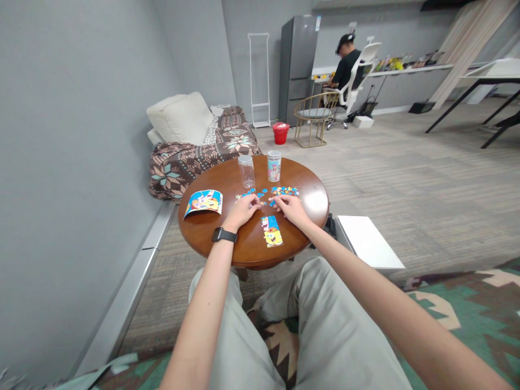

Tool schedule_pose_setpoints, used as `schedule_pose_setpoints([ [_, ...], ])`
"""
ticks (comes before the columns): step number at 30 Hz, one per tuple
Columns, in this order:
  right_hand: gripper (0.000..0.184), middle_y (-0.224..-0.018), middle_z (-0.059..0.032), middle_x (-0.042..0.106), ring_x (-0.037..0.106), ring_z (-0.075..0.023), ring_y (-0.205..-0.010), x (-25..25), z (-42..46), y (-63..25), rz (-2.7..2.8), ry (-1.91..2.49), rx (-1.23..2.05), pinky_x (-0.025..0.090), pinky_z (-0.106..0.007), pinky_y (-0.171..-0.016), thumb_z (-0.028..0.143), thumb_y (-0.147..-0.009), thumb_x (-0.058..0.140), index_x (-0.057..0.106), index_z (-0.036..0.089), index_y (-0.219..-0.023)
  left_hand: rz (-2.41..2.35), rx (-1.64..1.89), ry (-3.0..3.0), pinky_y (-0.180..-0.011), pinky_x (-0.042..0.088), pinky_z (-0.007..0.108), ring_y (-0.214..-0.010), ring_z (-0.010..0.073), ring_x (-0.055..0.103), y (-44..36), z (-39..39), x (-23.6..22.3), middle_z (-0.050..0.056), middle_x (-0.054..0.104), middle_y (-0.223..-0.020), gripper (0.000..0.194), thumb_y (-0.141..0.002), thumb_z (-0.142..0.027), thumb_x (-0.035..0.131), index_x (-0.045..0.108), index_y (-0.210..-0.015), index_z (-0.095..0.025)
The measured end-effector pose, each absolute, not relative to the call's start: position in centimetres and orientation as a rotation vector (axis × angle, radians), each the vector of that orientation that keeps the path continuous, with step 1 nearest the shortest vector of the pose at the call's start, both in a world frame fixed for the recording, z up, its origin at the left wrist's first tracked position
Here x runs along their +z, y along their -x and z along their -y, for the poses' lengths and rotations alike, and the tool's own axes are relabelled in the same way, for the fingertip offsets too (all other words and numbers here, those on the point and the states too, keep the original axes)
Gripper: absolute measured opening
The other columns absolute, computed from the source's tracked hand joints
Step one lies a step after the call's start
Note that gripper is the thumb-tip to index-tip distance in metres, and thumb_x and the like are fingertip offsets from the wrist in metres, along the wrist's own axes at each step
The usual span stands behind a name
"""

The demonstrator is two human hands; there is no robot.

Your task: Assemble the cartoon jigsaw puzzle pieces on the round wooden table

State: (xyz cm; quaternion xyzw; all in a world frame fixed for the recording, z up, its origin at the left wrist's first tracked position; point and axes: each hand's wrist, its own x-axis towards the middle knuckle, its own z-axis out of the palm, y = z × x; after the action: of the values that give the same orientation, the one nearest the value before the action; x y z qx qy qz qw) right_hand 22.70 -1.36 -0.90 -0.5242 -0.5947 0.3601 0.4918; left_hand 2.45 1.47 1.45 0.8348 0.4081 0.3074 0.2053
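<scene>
Loose jigsaw pieces (285, 190), blue, yellow and orange, lie scattered on the round wooden table. My left hand (245, 210), with a black watch on the wrist, reaches in among them. Its fingers are pinched, and what they hold is too small to make out. Opposite it, my right hand (291, 208) has its thumb and forefinger closed at a blue jigsaw piece. Nearer to me lies a joined strip of jigsaw (272, 232) with a yellow cartoon face. A curved picture sheet (204, 202) with a similar cartoon rests to the left of my left hand.
Behind the pieces stand a clear jar (246, 172) and a printed canister (274, 167). The brown table (244, 246) ends just before my knees. A white-topped box (368, 241) is on the floor at right. Farther off, a person (349, 65) sits at a counter.
</scene>
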Motion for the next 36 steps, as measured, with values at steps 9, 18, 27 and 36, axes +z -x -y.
schedule_pose_setpoints([
  [9, 0.024, -0.067, -0.0025, 0.069, 0.065, -0.0176, -0.062, -0.8, 1.5, -22.6, 1.48, 1.27, 0.858, 0.053, -0.029, -0.061, 0.036, -0.087, 0.057, 0.072, 0.019, -0.081, -1.145, 0.892, -2.284, -0.078, 0.05, 0.029, -0.08, 0.0184, 0.068, -2.5, -1.2, 1.5, 0.002, 0.071, -0.083, 0.014, -0.094, -0.024, 0.054, 0.063, -0.103, -0.021],
  [18, 0.019, -0.068, -0.0001, 0.067, 0.061, -0.0171, -0.068, -1.3, 1.1, -23.1, 1.574, 1.278, 0.66, 0.05, -0.03, -0.072, 0.009, -0.064, 0.048, 0.061, 0.021, -0.059, -1.127, 0.875, -2.37, -0.077, 0.048, 0.029, -0.081, 0.0175, 0.063, -2.2, -1.5, 1.1, 0.003, 0.07, -0.087, 0.013, -0.086, -0.009, 0.051, 0.056, -0.079, -0.02],
  [27, 0.018, -0.072, -0.0004, 0.062, 0.06, -0.0186, -0.077, -1.5, 0.9, -23.3, 1.577, 1.224, 0.62, 0.048, -0.035, -0.085, 0.008, -0.061, 0.048, 0.057, 0.022, -0.053, -0.998, 0.872, -2.423, -0.08, 0.049, 0.029, -0.082, 0.0157, 0.063, -2.1, -1.8, 1.1, 0.003, 0.067, -0.086, 0.028, -0.074, 0.005, 0.049, 0.057, -0.059, -0.018],
  [36, 0.02, -0.079, -0.0013, 0.06, 0.06, -0.0184, -0.079, -2.0, 0.4, -23.5, 1.581, 1.246, 0.608, 0.049, -0.035, -0.081, 0.009, -0.069, 0.056, 0.067, 0.022, -0.059, -1.131, 0.868, -2.346, -0.071, 0.045, 0.027, -0.072, 0.0152, 0.06, -2.3, -1.5, 1.3, 0.0, 0.065, -0.071, 0.033, -0.077, -0.02, 0.075, 0.047, -0.059, -0.019],
])
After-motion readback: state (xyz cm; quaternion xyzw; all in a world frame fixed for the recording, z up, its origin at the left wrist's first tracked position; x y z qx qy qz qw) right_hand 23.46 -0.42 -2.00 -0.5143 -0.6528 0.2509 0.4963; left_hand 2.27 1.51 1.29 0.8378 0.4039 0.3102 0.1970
